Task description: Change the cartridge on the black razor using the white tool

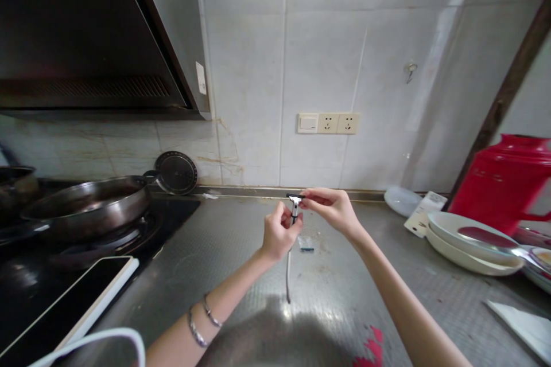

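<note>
In front of me, above the metal counter, a razor (295, 212) is held upright, with its dark head at the top and its thin grey handle hanging down. My left hand (279, 232) is closed round the handle just below the head. The fingertips of my right hand (331, 209) pinch the right end of the dark head. Behind and below my hands, a small clear plastic piece with a dark teal strip (307, 249) lies on the counter.
Left are a hob with a steel pan (92, 206) and a tablet-like device (81, 304) with a white cable (124, 331). Stacked white plates (469, 255), a red thermos (495, 183) and a clear lid (402, 200) stand right. A range hood (172, 28) overhangs the left.
</note>
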`<control>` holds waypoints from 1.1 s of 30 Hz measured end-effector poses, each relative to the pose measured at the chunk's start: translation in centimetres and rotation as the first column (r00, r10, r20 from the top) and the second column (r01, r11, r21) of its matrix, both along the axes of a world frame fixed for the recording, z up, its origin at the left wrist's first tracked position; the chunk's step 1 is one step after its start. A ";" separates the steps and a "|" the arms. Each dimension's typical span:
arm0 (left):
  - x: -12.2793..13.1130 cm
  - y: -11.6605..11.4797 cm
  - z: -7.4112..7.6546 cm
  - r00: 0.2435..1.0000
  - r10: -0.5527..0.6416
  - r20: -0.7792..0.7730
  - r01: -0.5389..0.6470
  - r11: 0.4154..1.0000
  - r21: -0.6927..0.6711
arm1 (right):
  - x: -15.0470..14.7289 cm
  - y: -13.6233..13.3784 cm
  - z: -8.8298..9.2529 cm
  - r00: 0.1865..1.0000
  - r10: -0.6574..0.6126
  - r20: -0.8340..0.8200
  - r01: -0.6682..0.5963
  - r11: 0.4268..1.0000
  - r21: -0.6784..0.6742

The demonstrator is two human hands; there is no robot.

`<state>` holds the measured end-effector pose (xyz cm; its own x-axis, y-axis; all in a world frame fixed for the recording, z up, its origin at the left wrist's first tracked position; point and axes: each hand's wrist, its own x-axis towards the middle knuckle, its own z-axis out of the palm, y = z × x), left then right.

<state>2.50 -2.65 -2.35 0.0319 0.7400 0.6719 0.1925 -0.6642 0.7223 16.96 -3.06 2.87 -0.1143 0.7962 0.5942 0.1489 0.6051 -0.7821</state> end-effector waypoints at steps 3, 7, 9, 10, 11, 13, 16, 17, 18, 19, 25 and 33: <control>0.1 0.0 -0.2 1.000 -0.002 0.006 0.002 1.000 -0.022 | 0.1 -0.1 0.1 1.000 0.015 0.022 -0.015 1.000 0.002; 0.3 0.0 -0.4 1.000 0.002 0.012 -0.002 0.999 -0.032 | 0.3 -0.1 0.2 0.997 0.056 0.048 -0.057 0.998 0.003; 0.3 0.0 -0.4 1.000 0.009 0.011 -0.009 0.999 -0.034 | 0.3 0.0 0.1 0.996 0.066 0.052 -0.066 0.998 -0.004; 0.3 0.0 -0.3 1.000 0.011 0.010 -0.011 0.999 -0.035 | 0.2 0.0 0.1 0.997 0.066 0.046 -0.066 0.998 -0.005; 0.2 0.0 -0.3 1.000 0.012 0.010 -0.011 0.999 -0.034 | 0.2 0.1 0.0 0.997 0.064 0.034 -0.064 0.998 -0.003; 0.0 0.2 -0.1 1.000 0.009 0.012 -0.009 1.000 -0.028 | 0.0 0.2 -0.1 0.999 0.053 -0.002 -0.052 0.999 0.013; -0.6 0.8 0.2 1.000 0.004 0.018 -0.003 1.000 -0.022 | -0.4 0.3 -0.1 0.998 0.026 -0.051 -0.026 1.000 0.010; -0.8 1.1 0.3 1.000 -0.004 0.023 0.005 1.000 -0.031 | -0.4 0.3 -0.2 0.998 0.026 -0.057 -0.026 1.000 -0.005; -1.0 1.3 0.3 0.999 -0.020 0.032 0.022 0.999 -0.048 | -0.4 0.4 -0.2 0.998 0.030 -0.063 -0.032 0.999 -0.023; -1.2 1.6 0.4 0.998 -0.048 0.046 0.051 0.996 -0.072 | -0.3 0.5 -0.2 0.997 0.037 -0.070 -0.039 0.998 -0.039; -2.0 3.3 0.7 0.963 -0.213 0.164 0.240 0.956 -0.170 | 0.2 1.3 -0.6 0.998 -0.022 -0.063 0.014 0.993 -0.113; -3.0 4.3 1.4 0.918 -0.287 0.273 0.364 0.882 -0.299 | -1.8 1.0 -2.2 0.956 0.048 0.289 0.005 0.983 -0.182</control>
